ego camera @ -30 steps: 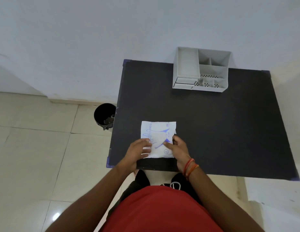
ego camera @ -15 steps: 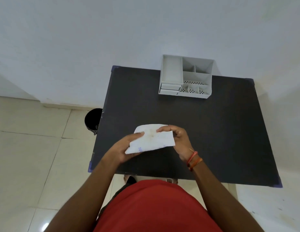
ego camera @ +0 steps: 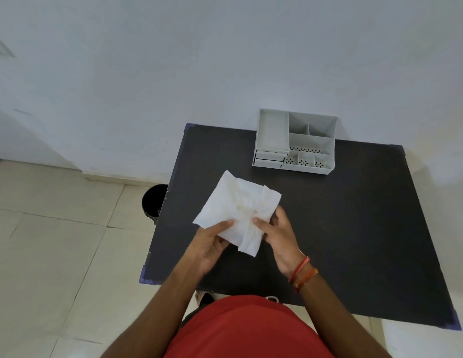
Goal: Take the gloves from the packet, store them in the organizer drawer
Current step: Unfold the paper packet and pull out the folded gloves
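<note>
Packet not open yet, so basically step one.
Left hand [ego camera: 208, 245] and right hand [ego camera: 275, 235] each pinch the near edge of the white packet [ego camera: 237, 211], held up off the black tabletop [ego camera: 354, 228]. No gloves visible yet. The organizer [ego camera: 295, 142] sits well beyond the hands, and its drawer [ego camera: 269, 159] looks closed.

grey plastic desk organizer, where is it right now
In the head view the grey plastic desk organizer stands at the far edge of the black table against the wall, beyond and to the right of the white packet held in both hands.
</note>
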